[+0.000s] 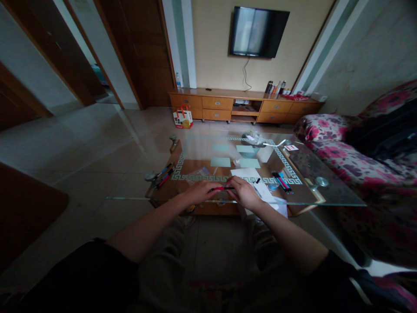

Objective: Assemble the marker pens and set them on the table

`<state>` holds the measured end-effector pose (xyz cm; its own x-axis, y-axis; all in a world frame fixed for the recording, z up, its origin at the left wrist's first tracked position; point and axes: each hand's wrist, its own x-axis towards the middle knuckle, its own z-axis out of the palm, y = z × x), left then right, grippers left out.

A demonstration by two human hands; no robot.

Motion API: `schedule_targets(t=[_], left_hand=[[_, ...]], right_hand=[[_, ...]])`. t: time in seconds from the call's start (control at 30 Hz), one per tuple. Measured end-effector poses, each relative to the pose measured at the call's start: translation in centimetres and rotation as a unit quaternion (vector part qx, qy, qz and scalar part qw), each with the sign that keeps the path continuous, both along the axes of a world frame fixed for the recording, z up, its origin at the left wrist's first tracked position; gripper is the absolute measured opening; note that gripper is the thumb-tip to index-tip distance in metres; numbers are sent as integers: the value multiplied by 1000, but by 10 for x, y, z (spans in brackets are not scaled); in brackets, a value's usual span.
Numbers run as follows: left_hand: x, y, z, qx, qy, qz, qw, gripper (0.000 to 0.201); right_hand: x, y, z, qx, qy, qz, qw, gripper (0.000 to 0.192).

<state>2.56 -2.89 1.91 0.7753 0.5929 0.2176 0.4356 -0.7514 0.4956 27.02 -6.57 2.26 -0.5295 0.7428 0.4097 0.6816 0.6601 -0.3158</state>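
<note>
Both my hands meet over the near edge of a glass coffee table [202, 148]. Between them lies a slim red and black pen [221, 188], held level. My left hand [199, 191] pinches its red end, and my right hand [243, 191] has its fingers closed on the dark end. White paper [243, 174] spreads beneath and beyond my right hand, with a small black piece [258, 180] like a pen cap on it. To the right sits a group of blue, red and black pens [282, 182]. Another group of pens [164, 175] rests at the left.
A basket with a plastic bag [252, 139] stands toward the table's far side. Round metal fittings [322, 181] mark the glass corners. A flowered sofa [352, 161] flanks the right. Beyond are a paper bag [183, 118], a low wooden cabinet [215, 102] and a wall television [259, 32].
</note>
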Motion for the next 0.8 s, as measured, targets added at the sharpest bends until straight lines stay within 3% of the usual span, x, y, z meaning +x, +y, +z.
schedule_targets(t=[0.8], left_hand=[[0, 0, 1, 3, 3, 10, 1000, 30]], right_hand=[[-1, -2, 3, 0, -16, -6, 1000, 16]])
